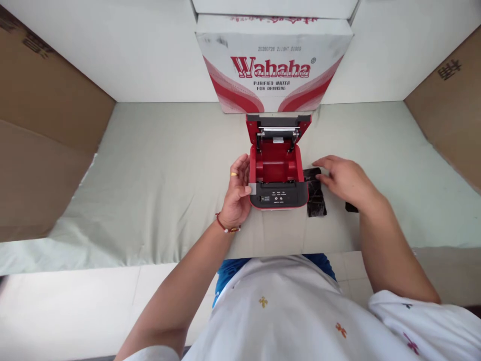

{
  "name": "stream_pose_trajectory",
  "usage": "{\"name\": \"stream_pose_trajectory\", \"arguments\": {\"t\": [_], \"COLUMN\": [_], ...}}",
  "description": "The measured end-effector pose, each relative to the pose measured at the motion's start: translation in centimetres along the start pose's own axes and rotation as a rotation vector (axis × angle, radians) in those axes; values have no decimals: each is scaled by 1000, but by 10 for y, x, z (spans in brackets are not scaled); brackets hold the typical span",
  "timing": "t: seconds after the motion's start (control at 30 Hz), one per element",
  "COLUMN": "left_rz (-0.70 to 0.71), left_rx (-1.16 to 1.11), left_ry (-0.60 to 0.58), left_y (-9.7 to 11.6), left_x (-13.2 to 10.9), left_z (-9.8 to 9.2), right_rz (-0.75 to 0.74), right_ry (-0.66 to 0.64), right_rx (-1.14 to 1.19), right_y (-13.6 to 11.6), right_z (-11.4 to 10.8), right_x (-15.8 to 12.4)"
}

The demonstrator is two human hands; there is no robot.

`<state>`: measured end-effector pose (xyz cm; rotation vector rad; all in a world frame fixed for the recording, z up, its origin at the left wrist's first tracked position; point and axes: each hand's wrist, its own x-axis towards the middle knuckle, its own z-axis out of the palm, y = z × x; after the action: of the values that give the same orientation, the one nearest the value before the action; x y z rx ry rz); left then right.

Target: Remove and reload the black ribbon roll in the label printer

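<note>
A small red and black thermal printer point(280, 194) rests on the cloth with its lid raised, showing a red, hollow paper bay and a roller inside the lid. My left hand point(237, 193) grips its left side, thumb on the front left corner and fingers along the wall. To the right, my right hand point(340, 178) reaches over a flat black item in shiny plastic point(316, 200), its thumb and index finger apart near the item's upper end. Whether they touch it I cannot tell. Another black object point(351, 207) lies partly hidden under my right wrist.
A pale green cloth point(161, 175) covers the table. Behind the printer stands a white and red Wahaha water carton point(274, 75) against a white wall. Brown cardboard boxes flank the table at left point(48, 145) and right point(451, 100). The table's front edge is close to my body.
</note>
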<state>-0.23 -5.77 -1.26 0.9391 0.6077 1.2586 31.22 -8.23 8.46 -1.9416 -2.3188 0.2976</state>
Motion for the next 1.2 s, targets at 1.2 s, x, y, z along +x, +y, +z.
{"name": "stream_pose_trajectory", "arguments": {"t": [1.2], "left_rz": [761], "left_rx": [1041], "left_ry": [-148], "left_y": [-15], "left_x": [-45], "left_z": [13], "right_rz": [33], "right_ry": [-68], "right_rx": [-209], "right_y": [-126], "right_z": [-33], "right_x": [57]}}
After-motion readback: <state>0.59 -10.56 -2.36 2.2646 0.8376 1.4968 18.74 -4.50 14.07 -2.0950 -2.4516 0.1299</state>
